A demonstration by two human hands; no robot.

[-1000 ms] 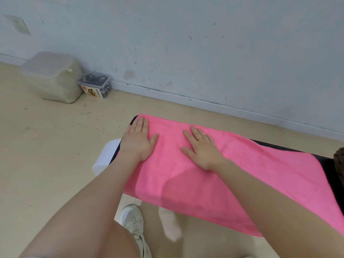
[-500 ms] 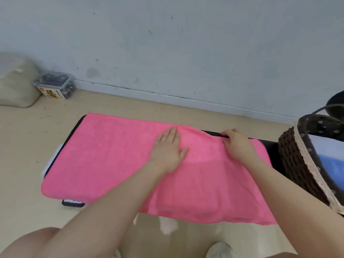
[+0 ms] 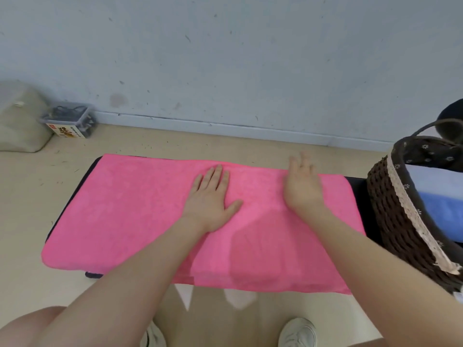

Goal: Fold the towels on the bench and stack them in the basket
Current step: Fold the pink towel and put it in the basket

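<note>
Pink towel (image 3: pixel 120 209), one only, spread lengthwise over the black bench (image 3: pixel 357 189), near edge hanging off the front. Left hand (image 3: pixel 209 200) pressed flat on the middle, fingers straight, gripping nothing. Right hand (image 3: pixel 302 186) flat too near the far edge, fingers extended and blurred — holding nothing. One wicker basket (image 3: pixel 390 211) at the bench's right end, just beside the towel, with what looks like two folded towels inside, pale over blue (image 3: pixel 441 211). Likely risks from here: overhanging cloth sliding off to the floor once the palms lift — weight of the drape; a crooked fold if corners go unmatched; basket nudged by the right forearm. Also two white shoes (image 3: pixel 297 333), one clear plastic box (image 3: pixel 71 120) by the wall, one grey lidded bin (image 3: pixel 17 118).
</note>
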